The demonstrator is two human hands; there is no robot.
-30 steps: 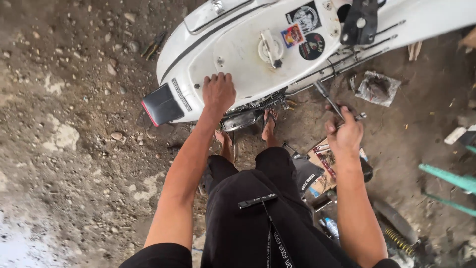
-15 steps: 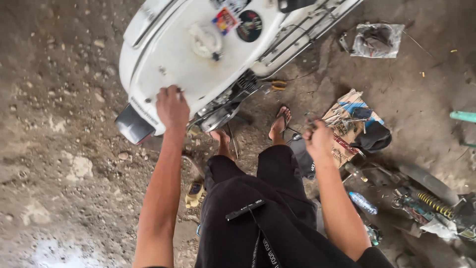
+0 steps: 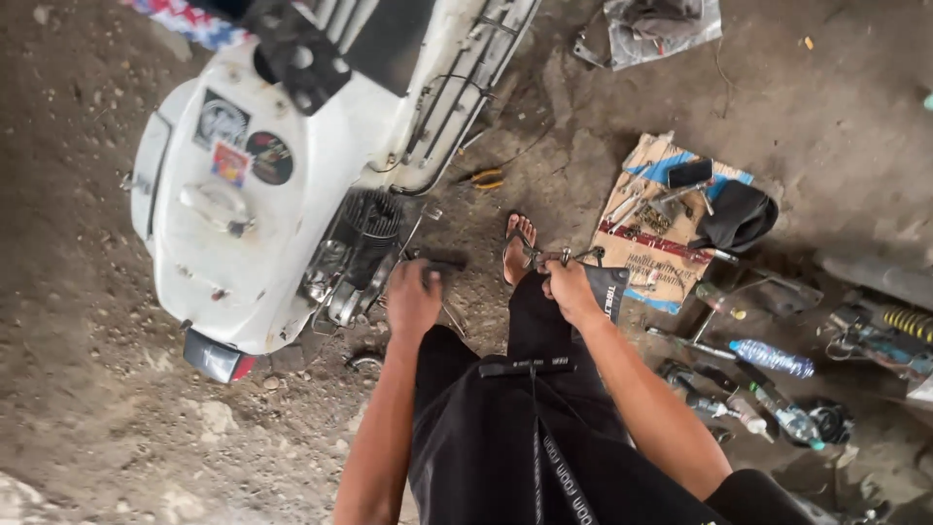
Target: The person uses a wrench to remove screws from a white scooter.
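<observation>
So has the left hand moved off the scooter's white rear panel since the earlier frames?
Yes. The left hand has come off the white panel and down to the exposed engine beside it.

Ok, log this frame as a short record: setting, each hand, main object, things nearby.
setting: bare dirt ground, seen from above
main object: white scooter tipped on its side, engine exposed
left hand: at the engine's edge, on a dark part; grip unclear
right hand: holds a metal tool above the right knee
feet: one sandalled foot in view
nearby: cardboard with tools on it, plastic bottle, coil spring, pliers by the scooter
</observation>
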